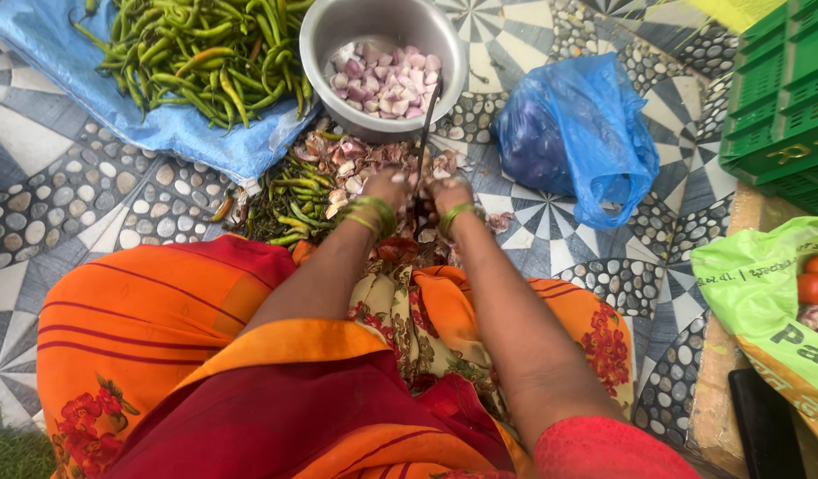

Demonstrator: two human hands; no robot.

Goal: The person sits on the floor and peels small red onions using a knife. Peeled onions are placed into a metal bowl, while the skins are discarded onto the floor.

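Observation:
I sit on the floor in an orange and red sari. My left hand [387, 188] and my right hand [450, 192], both with green bangles at the wrist, meet over a heap of pink onion skins [356, 160]. They are closed around something small that I cannot make out. An upright dark blade [426, 129] rises between them toward the steel bowl [324, 40], which holds several peeled pink shallots [384, 82].
Green chillies [205, 53] lie on a blue plastic sheet [160, 129] at the upper left, with chilli stems [285, 204] beside the skins. A blue bag [579, 133] sits to the right. A green crate [786, 98] and a green bag with tomatoes [763, 293] stand at the right edge.

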